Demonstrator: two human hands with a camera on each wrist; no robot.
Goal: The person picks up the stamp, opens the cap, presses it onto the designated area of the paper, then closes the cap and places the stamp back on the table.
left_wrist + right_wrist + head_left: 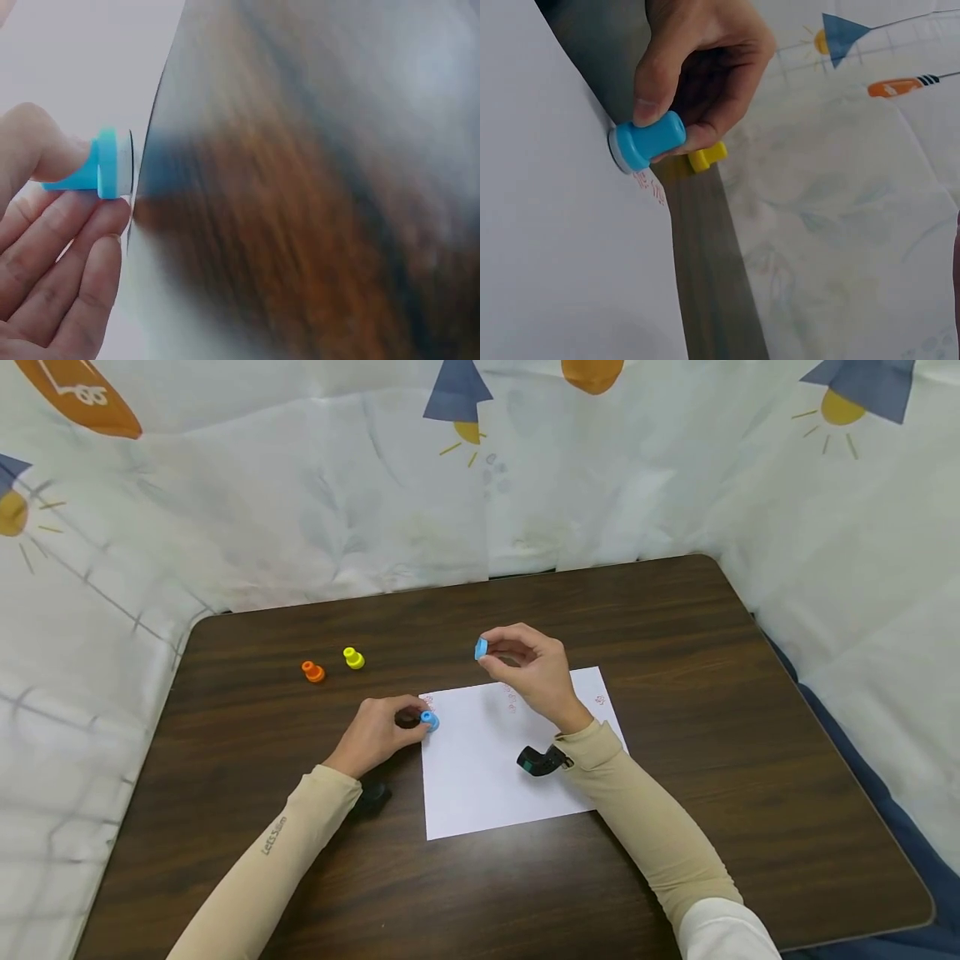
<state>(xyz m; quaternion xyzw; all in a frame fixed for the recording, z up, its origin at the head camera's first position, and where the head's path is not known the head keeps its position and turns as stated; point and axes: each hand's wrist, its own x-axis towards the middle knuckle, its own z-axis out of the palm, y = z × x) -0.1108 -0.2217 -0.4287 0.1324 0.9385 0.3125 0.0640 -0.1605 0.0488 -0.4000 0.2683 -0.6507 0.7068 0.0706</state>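
Note:
My left hand (381,731) pinches a small blue stamp (429,719) between thumb and fingers, at the left edge of a white sheet of paper (480,777). In the left wrist view, the stamp (107,163) has its pale base right at the paper's surface. The right wrist view shows the same stamp (651,141) close to red printed marks (652,187). My right hand (538,672) is raised over the paper's far edge, pinching a small light blue cap (481,649) in its fingertips.
Left of the paper, an orange stamp (312,672) and a yellow stamp (354,657) stand on the dark wooden table (712,760). More red marks (600,700) line the paper's far side. A patterned white curtain (315,485) hangs behind the table.

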